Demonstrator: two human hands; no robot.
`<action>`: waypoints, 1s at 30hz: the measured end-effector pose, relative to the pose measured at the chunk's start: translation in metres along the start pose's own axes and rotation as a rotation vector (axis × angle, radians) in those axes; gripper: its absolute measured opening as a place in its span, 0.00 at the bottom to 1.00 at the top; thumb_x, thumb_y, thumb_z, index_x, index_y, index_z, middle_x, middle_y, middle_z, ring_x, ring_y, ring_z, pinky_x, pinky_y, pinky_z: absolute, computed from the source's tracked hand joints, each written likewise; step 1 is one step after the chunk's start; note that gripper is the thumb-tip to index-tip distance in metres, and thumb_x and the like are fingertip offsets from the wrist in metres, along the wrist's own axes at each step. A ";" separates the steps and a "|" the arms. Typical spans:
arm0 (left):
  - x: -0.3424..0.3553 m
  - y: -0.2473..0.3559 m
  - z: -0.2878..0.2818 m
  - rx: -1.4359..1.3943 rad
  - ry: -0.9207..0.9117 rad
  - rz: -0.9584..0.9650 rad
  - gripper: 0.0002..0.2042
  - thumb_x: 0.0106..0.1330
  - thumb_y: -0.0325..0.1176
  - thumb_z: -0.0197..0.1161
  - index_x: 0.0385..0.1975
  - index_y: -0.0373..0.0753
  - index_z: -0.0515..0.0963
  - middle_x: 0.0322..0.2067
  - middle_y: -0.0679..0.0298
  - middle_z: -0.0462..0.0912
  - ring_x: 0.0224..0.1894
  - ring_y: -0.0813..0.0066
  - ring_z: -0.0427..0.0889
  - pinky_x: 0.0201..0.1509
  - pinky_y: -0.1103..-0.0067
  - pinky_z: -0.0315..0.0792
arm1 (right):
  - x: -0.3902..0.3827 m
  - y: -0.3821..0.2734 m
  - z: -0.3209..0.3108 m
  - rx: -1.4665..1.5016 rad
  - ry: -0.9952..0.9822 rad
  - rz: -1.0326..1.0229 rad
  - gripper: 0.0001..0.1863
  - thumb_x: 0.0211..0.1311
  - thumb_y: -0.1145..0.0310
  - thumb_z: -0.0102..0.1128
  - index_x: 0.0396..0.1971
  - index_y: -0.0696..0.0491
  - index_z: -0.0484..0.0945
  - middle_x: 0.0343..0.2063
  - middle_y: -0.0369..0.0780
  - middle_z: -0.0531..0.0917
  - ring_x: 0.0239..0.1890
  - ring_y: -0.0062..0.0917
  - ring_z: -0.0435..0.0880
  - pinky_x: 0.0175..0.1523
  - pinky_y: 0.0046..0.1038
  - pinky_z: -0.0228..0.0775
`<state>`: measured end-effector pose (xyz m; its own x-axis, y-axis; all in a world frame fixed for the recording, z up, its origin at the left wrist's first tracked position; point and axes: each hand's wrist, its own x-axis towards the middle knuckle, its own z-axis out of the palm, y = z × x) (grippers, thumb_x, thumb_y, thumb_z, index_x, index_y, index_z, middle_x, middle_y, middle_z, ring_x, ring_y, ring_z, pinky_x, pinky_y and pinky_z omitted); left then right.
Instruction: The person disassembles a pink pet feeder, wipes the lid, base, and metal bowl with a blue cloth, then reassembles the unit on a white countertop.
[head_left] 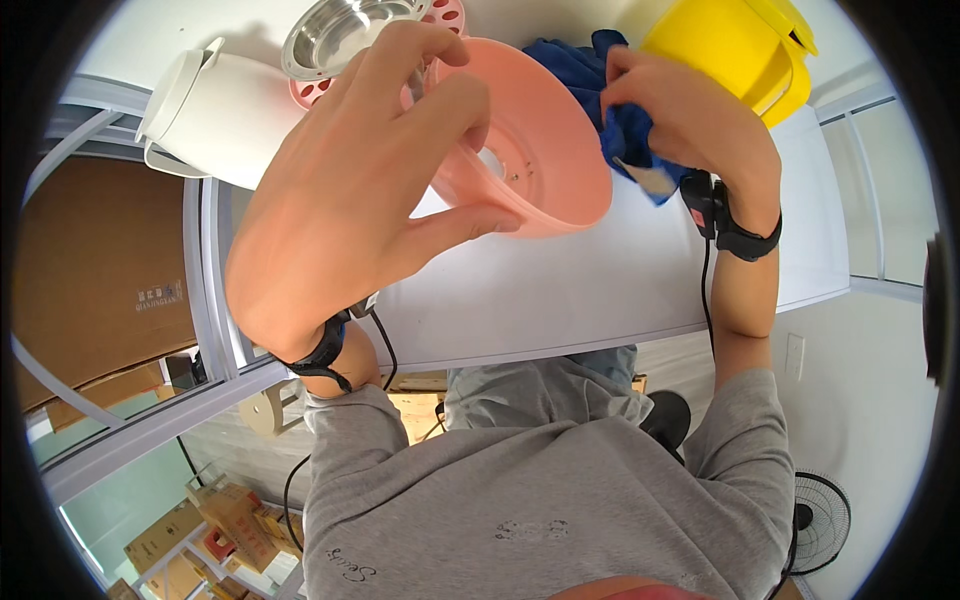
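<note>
My left hand (340, 190) grips a pink plastic bowl (560, 150) by its left side. The thumb lies along the near rim and the fingers curl over the wall. The bowl is tilted, its mouth facing right, and small dark specks and a whitish spot show on the bottom inside. In my right hand (690, 110) a crumpled blue cloth (632, 140) is held just right of the bowl's rim. A pale tag hangs from the cloth, slightly blurred. More blue fabric lies behind, between the bowl and the yellow container.
At the far left a white lidded jug (220, 120) lies tilted. A shiny steel bowl (345, 40) rests on a pink piece with holes (310, 92). A yellow handled container (730, 45) is at the far right. The white table (540, 300) ends close to my body.
</note>
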<state>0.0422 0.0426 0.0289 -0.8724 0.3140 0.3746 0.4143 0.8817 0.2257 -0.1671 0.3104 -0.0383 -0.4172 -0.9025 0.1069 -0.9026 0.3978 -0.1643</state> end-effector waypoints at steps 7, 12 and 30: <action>0.001 0.003 0.003 -0.002 0.047 0.042 0.27 0.50 0.38 0.92 0.45 0.40 0.81 0.67 0.59 0.78 0.54 0.54 0.84 0.56 0.61 0.80 | 0.008 -0.006 -0.004 0.044 -0.256 0.072 0.32 0.47 0.87 0.68 0.57 0.57 0.92 0.50 0.43 0.84 0.55 0.48 0.85 0.60 0.36 0.80; -0.001 0.010 0.000 -0.038 0.041 0.036 0.26 0.52 0.39 0.91 0.45 0.41 0.81 0.68 0.56 0.76 0.55 0.51 0.82 0.59 0.61 0.78 | 0.017 -0.005 0.010 0.163 -0.348 -0.070 0.32 0.48 0.80 0.76 0.59 0.52 0.92 0.49 0.43 0.85 0.54 0.47 0.86 0.59 0.37 0.81; 0.016 0.009 0.034 -0.087 -0.016 0.117 0.25 0.57 0.39 0.88 0.51 0.42 0.83 0.70 0.57 0.74 0.62 0.49 0.77 0.64 0.60 0.77 | 0.028 -0.007 0.023 0.143 -0.473 0.012 0.32 0.50 0.79 0.77 0.61 0.51 0.90 0.56 0.44 0.90 0.58 0.48 0.88 0.63 0.38 0.82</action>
<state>0.0235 0.0677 0.0063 -0.8207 0.4189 0.3886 0.5335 0.8053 0.2586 -0.1700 0.2785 -0.0569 -0.3041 -0.8869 -0.3478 -0.8606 0.4123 -0.2989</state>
